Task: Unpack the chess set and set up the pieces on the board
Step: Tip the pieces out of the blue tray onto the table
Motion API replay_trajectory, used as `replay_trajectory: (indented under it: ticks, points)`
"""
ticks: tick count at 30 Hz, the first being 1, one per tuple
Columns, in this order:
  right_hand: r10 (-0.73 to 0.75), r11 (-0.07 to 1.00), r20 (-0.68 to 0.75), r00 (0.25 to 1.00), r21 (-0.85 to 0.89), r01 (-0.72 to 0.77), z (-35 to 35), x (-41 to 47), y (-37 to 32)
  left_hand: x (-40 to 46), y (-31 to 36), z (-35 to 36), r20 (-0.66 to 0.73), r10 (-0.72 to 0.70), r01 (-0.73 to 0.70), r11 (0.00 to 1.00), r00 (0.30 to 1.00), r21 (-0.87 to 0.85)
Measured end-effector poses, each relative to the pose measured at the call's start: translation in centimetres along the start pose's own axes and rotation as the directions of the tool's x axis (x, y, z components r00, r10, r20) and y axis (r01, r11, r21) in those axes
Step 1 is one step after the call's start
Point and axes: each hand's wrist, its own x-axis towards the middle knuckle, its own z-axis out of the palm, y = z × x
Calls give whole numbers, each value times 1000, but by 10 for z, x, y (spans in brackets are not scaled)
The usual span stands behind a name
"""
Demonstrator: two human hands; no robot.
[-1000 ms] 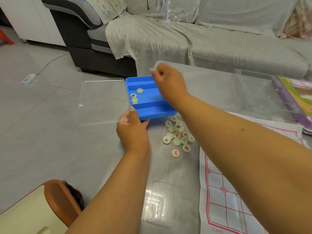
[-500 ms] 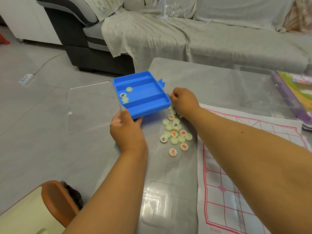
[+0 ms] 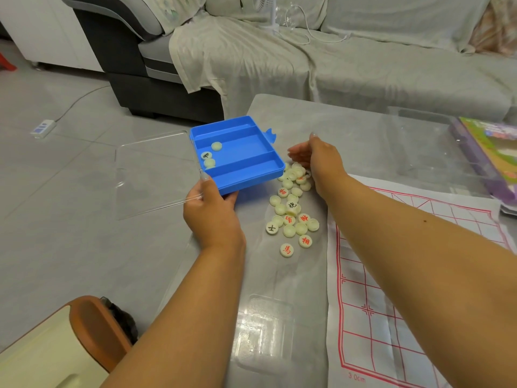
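Grey table (image 3: 349,127), draped sofa (image 3: 363,65), left fingers (image 3: 205,189) gripping blue tray (image 3: 237,152), right relaxed

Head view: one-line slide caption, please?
Left hand tilts blue tray holding three pieces; right hand by the pile.

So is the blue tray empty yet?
Not empty: three pieces remain in the blue tray, which the left hand holds tilted.

Single head-worn wide-angle view, looking forward and down over the bench (image 3: 349,127) from the near edge. Close range: both forearms fill the lower frame. Faces toward the sofa (image 3: 363,65) at top; floor (image 3: 56,219) visible at left. No second view.
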Motion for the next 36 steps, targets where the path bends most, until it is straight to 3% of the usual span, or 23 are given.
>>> replay_trajectory:
  ticks: [4,7,9,11,15,18,22,29,32,36]
  points:
    - [19,998,-66,998,63,-15,-1,3,-1,-1,0,0,13,1,-2,1000,1000,8]
    - [-304,943,-249,919,-212,255,3,-1,-13,-3,0,0,37,16,-18,999,999,38]
    - [-510,842,-183,841,-310,443,14,-10,-30,-4,0,0,65,25,-29,997,998,65]
    - [-573,766,-19,819,-367,527,28,-19,-48,-4,-1,0,94,26,-34,996,995,83]
    - [-365,673,346,864,-543,502,51,-26,-66,-4,-1,0,123,14,-22,998,992,65]
    - [-252,630,473,844,-582,514,58,-31,-65,-4,0,1,149,4,-13,998,989,63]
    - [-247,620,537,807,-553,557,65,-37,-67,-4,0,1,162,2,-14,997,987,73]
    - [-207,674,556,805,-515,529,67,-33,-67,-5,-1,1,163,9,-26,995,987,101]
    - [-269,586,578,770,-537,607,70,-34,-59,-5,-1,0,169,12,-28,996,986,90]
    - [-328,362,651,685,-583,727,73,-40,-54,-3,0,-1,180,5,-12,999,984,35]
